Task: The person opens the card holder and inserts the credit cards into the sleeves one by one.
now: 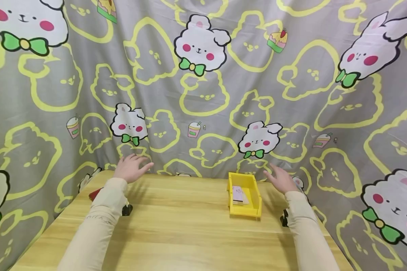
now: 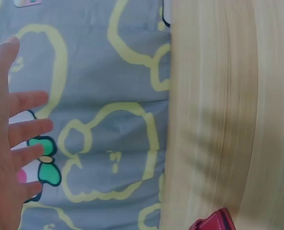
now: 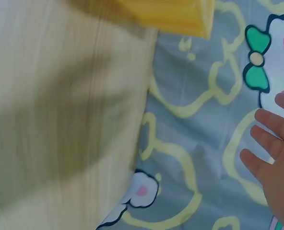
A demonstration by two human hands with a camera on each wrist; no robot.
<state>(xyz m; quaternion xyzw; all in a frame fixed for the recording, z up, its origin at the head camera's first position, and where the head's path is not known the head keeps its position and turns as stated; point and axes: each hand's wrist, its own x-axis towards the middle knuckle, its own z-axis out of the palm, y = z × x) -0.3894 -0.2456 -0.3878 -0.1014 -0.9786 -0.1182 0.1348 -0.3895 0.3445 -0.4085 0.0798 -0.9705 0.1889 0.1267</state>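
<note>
My left hand (image 1: 131, 168) is raised over the far left part of the table, fingers spread and nothing in it; the left wrist view shows the same bare hand (image 2: 5, 139). Nearest to it lies a red leathery item (image 2: 213, 221), mostly hidden behind the left sleeve in the head view. At the far right my right hand (image 1: 282, 180) hovers beside a yellow plastic bin (image 1: 245, 211), apart from its right wall. Its fingers are extended and hold nothing (image 3: 276, 143). Inside the bin are a pink-purple printed packet (image 1: 237, 194) and a paler flat piece (image 1: 245, 198).
The light wood-grain table (image 1: 183, 233) ends at a grey curtain (image 1: 169, 90) printed with white bunnies and yellow outlines, which hangs along the back and both sides. Black wrist-camera mounts (image 1: 127, 209) show below both forearms.
</note>
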